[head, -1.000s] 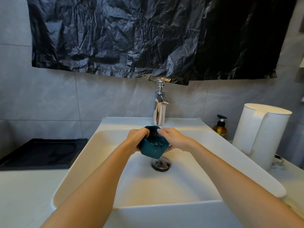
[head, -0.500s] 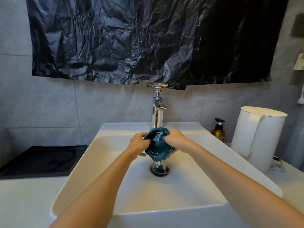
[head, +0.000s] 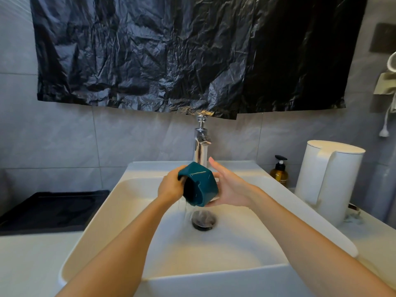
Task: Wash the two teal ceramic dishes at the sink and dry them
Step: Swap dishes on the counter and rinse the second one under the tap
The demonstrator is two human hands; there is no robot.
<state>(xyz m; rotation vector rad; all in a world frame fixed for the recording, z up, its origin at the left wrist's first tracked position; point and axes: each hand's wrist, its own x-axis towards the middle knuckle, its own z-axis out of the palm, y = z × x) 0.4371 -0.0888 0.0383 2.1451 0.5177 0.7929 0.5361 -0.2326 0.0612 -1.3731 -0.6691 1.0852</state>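
Our left hand (head: 171, 187) grips the rim of the teal dish (head: 200, 183), fingers hooked inside; our right hand (head: 230, 187) lies open, palm cupping its base. The dish is tipped on its side, mouth facing left and down, draining over the sink (head: 132, 211) drain.

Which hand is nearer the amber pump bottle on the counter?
Right. The right hand cups the teal dish on the side facing the amber pump bottle; the left hand grips the dish's far side.
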